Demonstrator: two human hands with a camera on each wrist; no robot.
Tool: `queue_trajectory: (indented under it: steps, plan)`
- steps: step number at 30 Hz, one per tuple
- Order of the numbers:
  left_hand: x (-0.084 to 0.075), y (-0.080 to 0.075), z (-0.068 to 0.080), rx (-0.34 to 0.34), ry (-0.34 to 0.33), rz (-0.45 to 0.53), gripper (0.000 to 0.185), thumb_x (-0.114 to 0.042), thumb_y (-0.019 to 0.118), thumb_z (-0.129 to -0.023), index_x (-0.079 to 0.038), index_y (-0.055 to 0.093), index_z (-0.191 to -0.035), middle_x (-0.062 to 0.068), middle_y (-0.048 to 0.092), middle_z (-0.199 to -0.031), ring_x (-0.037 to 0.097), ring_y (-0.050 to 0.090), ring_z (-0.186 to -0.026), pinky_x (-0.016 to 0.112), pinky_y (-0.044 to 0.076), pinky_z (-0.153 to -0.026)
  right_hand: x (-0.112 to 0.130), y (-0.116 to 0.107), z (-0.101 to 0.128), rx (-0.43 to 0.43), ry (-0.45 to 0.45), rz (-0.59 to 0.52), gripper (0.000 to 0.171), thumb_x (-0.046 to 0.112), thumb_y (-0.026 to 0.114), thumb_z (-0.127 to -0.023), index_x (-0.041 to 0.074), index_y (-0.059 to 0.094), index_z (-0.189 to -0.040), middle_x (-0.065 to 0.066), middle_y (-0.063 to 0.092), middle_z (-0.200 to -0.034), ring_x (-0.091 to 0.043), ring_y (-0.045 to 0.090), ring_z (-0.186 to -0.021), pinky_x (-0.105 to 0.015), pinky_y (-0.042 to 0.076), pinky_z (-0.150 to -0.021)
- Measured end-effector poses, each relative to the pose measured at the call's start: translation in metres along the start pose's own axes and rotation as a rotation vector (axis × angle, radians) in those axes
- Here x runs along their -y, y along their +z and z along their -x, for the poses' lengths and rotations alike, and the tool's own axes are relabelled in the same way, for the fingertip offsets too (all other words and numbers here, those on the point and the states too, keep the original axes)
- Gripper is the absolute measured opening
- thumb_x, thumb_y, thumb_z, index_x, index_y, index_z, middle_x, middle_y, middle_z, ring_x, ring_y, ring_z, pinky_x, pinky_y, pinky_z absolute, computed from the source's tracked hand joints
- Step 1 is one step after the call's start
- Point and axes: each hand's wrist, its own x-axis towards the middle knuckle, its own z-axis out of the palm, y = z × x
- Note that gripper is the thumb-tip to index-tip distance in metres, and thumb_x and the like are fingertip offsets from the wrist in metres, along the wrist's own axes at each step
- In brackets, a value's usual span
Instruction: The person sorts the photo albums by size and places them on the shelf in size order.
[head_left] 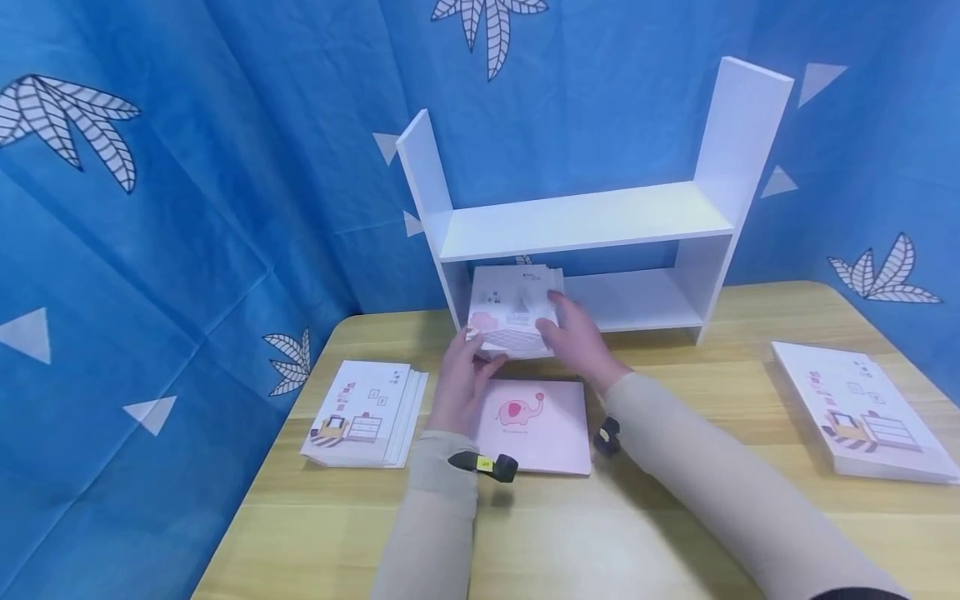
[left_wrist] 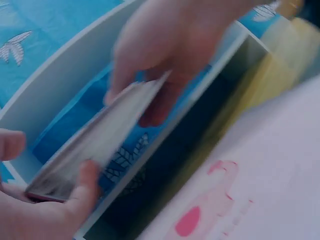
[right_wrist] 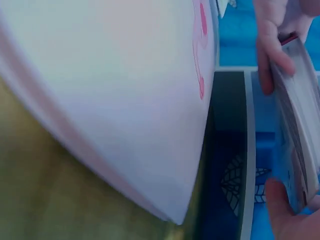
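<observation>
Both hands hold a small stack of white-covered books point(head_left: 513, 304) at the left part of the white shelf unit's lower opening. My left hand point(head_left: 456, 383) grips the stack's near left corner, thumb on one side and fingers on the other. The right hand point(head_left: 581, 340) pinches its right edge. In the left wrist view the books' page edges point(left_wrist: 107, 132) face the camera between the hands. A pink book point(head_left: 551, 437) with an elephant on its cover lies on the table just below the hands, partly hidden by the left one.
The white two-tier shelf point(head_left: 585, 221) stands at the table's back, before a blue curtain point(head_left: 262, 167). A stack of illustrated books point(head_left: 360, 412) lies at the left, and another book stack point(head_left: 870, 412) at the right. The wooden table point(head_left: 300, 533) has rounded back corners.
</observation>
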Motion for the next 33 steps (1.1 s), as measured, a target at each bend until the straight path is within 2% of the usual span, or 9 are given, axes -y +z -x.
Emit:
queue_trajectory:
  steps: [4,6,9,14,19,21,23,29,33]
  plan:
    - [0.003,0.007,-0.007,-0.144,-0.051,0.338,0.055,-0.016,0.054,-0.105,-0.025,0.037,-0.156,0.000,0.054,-0.141,0.022,0.057,-0.125,0.033,0.048,-0.104,0.004,0.007,-0.019,-0.011,0.008,0.020,0.063,0.028,0.054,-0.104,0.004,0.030,-0.158,-0.021,0.047,-0.149,-0.030,0.063,-0.106,-0.044,0.056,-0.091]
    - [0.005,0.009,-0.009,-0.185,-0.016,0.316,0.058,-0.016,0.056,-0.103,-0.026,0.034,-0.156,-0.001,0.052,-0.142,0.021,0.059,-0.123,0.031,0.048,-0.104,0.004,0.010,-0.025,-0.008,0.031,-0.002,0.061,0.029,0.053,-0.105,0.006,0.032,-0.158,-0.019,0.052,-0.144,-0.028,0.064,-0.089,-0.039,0.059,-0.073]
    - [0.009,0.010,-0.010,-0.215,0.035,0.299,0.062,-0.014,0.059,-0.101,-0.026,0.031,-0.155,-0.003,0.048,-0.145,0.020,0.058,-0.124,0.030,0.046,-0.105,0.003,0.014,-0.031,-0.007,0.067,-0.027,0.059,0.030,0.051,-0.105,0.008,0.035,-0.157,-0.017,0.055,-0.141,-0.027,0.061,-0.085,-0.036,0.055,-0.064]
    - [0.013,0.008,-0.012,-0.189,0.048,0.152,0.070,-0.020,0.061,-0.100,-0.030,0.024,-0.158,-0.012,0.037,-0.155,0.012,0.042,-0.140,0.032,0.037,-0.114,-0.001,0.020,-0.035,-0.017,0.109,-0.022,0.057,0.033,0.049,-0.106,0.012,0.037,-0.157,-0.012,0.047,-0.152,-0.031,0.057,-0.113,-0.040,0.054,-0.083]
    - [0.008,0.008,-0.014,-0.165,0.023,-0.186,0.079,-0.029,0.059,-0.103,-0.028,0.009,-0.164,-0.004,0.018,-0.167,0.018,0.020,-0.151,0.040,0.026,-0.120,-0.002,0.024,-0.040,-0.047,0.124,-0.017,0.055,0.033,0.045,-0.106,0.014,0.038,-0.157,-0.009,0.043,-0.156,-0.035,0.056,-0.106,-0.045,0.052,-0.078]
    - [0.005,0.010,-0.015,-0.162,-0.016,-0.306,0.084,-0.032,0.058,-0.103,-0.028,0.002,-0.164,0.003,0.011,-0.168,0.022,0.019,-0.151,0.042,0.026,-0.119,-0.003,0.025,-0.042,-0.069,0.121,-0.013,0.055,0.031,0.045,-0.106,0.013,0.038,-0.157,-0.011,0.045,-0.152,-0.035,0.055,-0.103,-0.046,0.051,-0.076]
    - [0.003,0.011,-0.016,-0.161,-0.053,-0.381,0.087,-0.034,0.059,-0.102,-0.028,-0.002,-0.164,0.006,0.008,-0.167,0.023,0.021,-0.150,0.042,0.028,-0.118,-0.005,0.027,-0.043,-0.093,0.121,0.007,0.054,0.030,0.045,-0.105,0.012,0.040,-0.156,-0.013,0.047,-0.149,-0.030,0.053,-0.112,-0.044,0.050,-0.085]
    - [0.000,0.006,-0.023,-0.186,0.075,-0.363,0.064,-0.021,0.058,-0.103,-0.018,0.027,-0.160,0.006,0.038,-0.156,0.021,0.040,-0.142,0.041,0.036,-0.115,-0.007,0.032,-0.048,-0.117,0.138,0.013,0.053,0.032,0.047,-0.104,0.014,0.043,-0.154,-0.014,0.042,-0.151,-0.033,0.046,-0.130,-0.050,0.042,-0.105]
    - [-0.004,0.001,-0.023,-0.248,0.016,-0.366,0.057,-0.024,0.056,-0.104,-0.011,0.037,-0.156,0.012,0.044,-0.150,0.026,0.049,-0.136,0.042,0.042,-0.111,-0.008,0.033,-0.051,-0.124,0.129,0.036,0.053,0.032,0.047,-0.104,0.014,0.043,-0.154,-0.014,0.042,-0.152,-0.035,0.042,-0.137,-0.052,0.034,-0.113]
